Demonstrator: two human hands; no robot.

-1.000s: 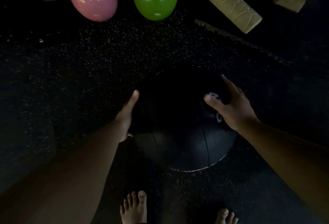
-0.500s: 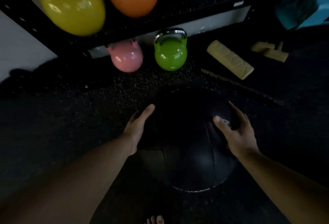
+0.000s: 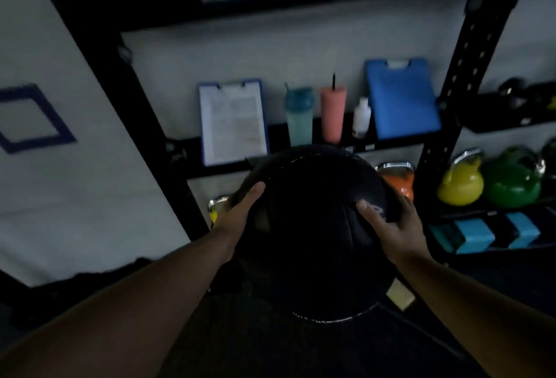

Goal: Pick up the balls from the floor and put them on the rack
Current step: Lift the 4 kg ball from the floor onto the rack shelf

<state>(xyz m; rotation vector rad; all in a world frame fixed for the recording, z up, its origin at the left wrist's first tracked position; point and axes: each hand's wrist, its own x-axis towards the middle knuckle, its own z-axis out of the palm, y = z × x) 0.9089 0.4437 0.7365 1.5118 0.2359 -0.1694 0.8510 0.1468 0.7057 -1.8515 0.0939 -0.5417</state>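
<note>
Two bare forearms reach in from the bottom corners, and between them sits the ball (image 3: pixel 313 227), big, black and stitched, held up in the air in front of the rack (image 3: pixel 469 83). The left hand (image 3: pixel 237 215) presses flat against the ball's left flank, fingers spread and thumb stretched up along the curve; the right hand (image 3: pixel 391 227) mirrors it on the right flank, thumb lying over a pale printed mark. That is a wide two-handed grip, palms squeezing inward, neither hand curled closed. Under the ball's right edge a pale block (image 3: pixel 400 293) peeks out down on the dark floor. Just behind the ball, low on the rack, an orange kettlebell (image 3: pixel 400 182) shows past its right shoulder, and a sliver of yellow shows by the left wrist. Further right, past the black upright, a yellow kettlebell (image 3: pixel 460 185) and a green kettlebell (image 3: pixel 511 182) stand side by side, with blue blocks (image 3: pixel 475 234) on the shelf below them. Up on the shelf behind the ball's top stand a clipboard (image 3: pixel 233 123) with paper, a teal bottle (image 3: pixel 299 116), a pink cup (image 3: pixel 332 114) with a straw, a small white bottle (image 3: pixel 361 117) and a blue board (image 3: pixel 401 99) leaning on the wall. Far left, a white panel with a blue square outline slants across.
</note>
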